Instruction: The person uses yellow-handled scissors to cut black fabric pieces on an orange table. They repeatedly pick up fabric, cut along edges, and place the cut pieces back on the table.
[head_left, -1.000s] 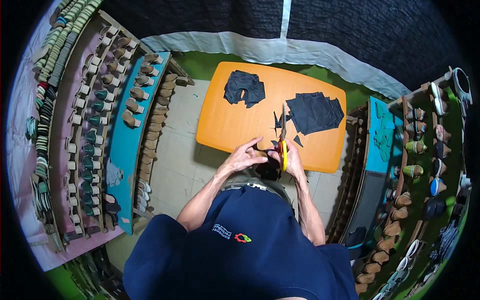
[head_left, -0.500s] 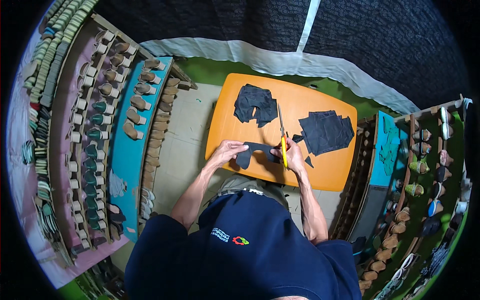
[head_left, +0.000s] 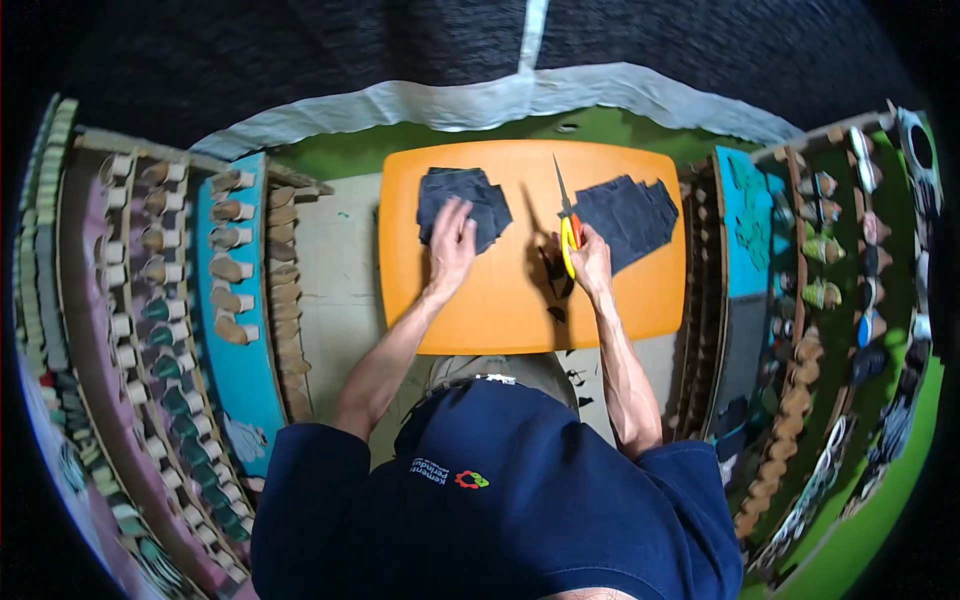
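Note:
My left hand (head_left: 453,250) reaches over the left pile of black fabric pieces (head_left: 478,198) with its fingers stretched out and slightly apart. Its fingertips lie at or just above the top piece; contact is hard to tell. Closed around yellow-and-orange-handled scissors (head_left: 568,238), my right hand (head_left: 592,262) is beside a second pile of dark cut pieces (head_left: 635,222). The long pointed blades aim toward the far edge of the orange table (head_left: 450,320) and look closed together. A small dark scrap (head_left: 556,314) lies near the table's front edge, partly in shadow.
Racks of shoe lasts (head_left: 232,240) stand along the left, some on a turquoise board. On the right, shelves hold shoes (head_left: 823,250) and brown lasts (head_left: 795,400). A dark curtain (head_left: 300,70) hangs behind the table. Dark offcuts (head_left: 577,378) lie on the floor.
My left hand has moved forward to the left pile, and the black piece held between my hands is gone from there. The scissors have moved slightly forward. The view has turned.

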